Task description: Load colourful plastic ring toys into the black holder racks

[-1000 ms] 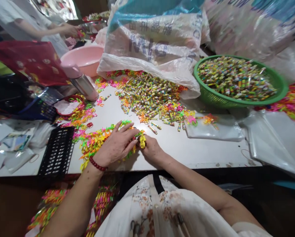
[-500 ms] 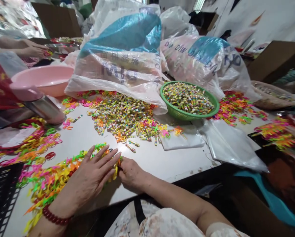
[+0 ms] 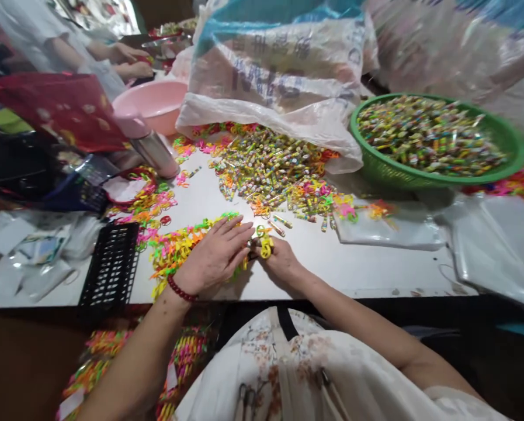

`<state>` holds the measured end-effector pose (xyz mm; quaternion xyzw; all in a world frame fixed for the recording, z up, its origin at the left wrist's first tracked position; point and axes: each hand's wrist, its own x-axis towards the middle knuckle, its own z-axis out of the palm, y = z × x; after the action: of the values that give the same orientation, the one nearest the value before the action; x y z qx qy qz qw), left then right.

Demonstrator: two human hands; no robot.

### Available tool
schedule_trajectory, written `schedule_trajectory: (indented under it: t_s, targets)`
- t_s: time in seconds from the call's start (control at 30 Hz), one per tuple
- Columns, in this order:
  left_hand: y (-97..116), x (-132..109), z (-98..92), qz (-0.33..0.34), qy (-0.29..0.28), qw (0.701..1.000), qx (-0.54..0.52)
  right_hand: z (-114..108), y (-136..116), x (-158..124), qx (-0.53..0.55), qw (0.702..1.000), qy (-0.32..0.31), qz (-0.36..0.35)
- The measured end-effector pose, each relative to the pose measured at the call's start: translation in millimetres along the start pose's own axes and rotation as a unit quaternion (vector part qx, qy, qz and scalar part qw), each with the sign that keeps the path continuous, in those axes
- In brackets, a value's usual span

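My left hand (image 3: 213, 257), with a red bead bracelet at the wrist, lies over a row of neon plastic ring toys (image 3: 178, 245) on the white table (image 3: 332, 269); its fingers are stretched toward my right hand. My right hand (image 3: 279, 257) is closed in a pinch on a yellow plastic ring (image 3: 266, 248) at the end of that row. Just beyond both hands lies a heap of small wrapped candy rolls (image 3: 270, 169) mixed with more rings.
A green basket (image 3: 375, 166) full of candy rolls stands at the right. Big plastic sacks (image 3: 279, 64) lie behind the heap. A pink basin (image 3: 152, 102), a steel flask (image 3: 152, 149) and a black tray (image 3: 108, 272) are at the left. Another person's hands (image 3: 132, 61) work at far left.
The camera swung right and then back left. My hands stayed at the row of rings; the right one now pinches a yellow ring a little farther from the table edge.
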<state>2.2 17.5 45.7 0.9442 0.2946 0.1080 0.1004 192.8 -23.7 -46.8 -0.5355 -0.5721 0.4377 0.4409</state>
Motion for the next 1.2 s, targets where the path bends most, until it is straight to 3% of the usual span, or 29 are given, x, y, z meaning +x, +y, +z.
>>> schedule_trajectory:
  t_s: [0.17, 0.47, 0.6, 0.67, 0.77, 0.87, 1.0, 1.2]
  targets:
    - [0.1, 0.0, -1.0, -0.008, 0.03, 0.999, -0.036, -15.9, -9.4, -3.6, -0.068, 0.997, 0.017, 0.021]
    - [-3.3, -7.1, -11.3, -0.087, 0.117, 0.988, -0.049, -51.7, -26.0, -14.5, -0.285, 0.953, -0.1, 0.003]
    - [-3.6, -12.1, -19.0, -0.107, 0.095, 0.99, 0.007, -57.5, -32.3, -21.8, -0.348, 0.934, -0.026, -0.079]
    - [-5.2, -12.7, -18.3, -0.098, 0.087, 0.991, 0.017, -52.6, -38.1, -22.8, -0.323, 0.937, 0.007, -0.132]
    - [-9.8, -9.0, -13.0, -0.072, 0.074, 0.995, 0.005, -34.8, -45.4, -18.7, -0.223, 0.959, 0.001, -0.172]
    - [-15.4, -0.8, -7.3, -0.057, 0.056, 0.997, -0.015, -14.8, -45.4, -9.6, -0.136, 0.983, -0.009, -0.119]
    - [-21.6, 10.3, -1.2, -0.087, 0.043, 0.995, -0.029, -1.4, -34.7, 2.5, -0.046, 0.999, 0.005, -0.026]
    - [-26.1, 17.4, 7.9, -0.147, 0.06, 0.986, -0.051, 3.4, -30.5, 7.0, 0.046, 0.999, -0.006, 0.015]
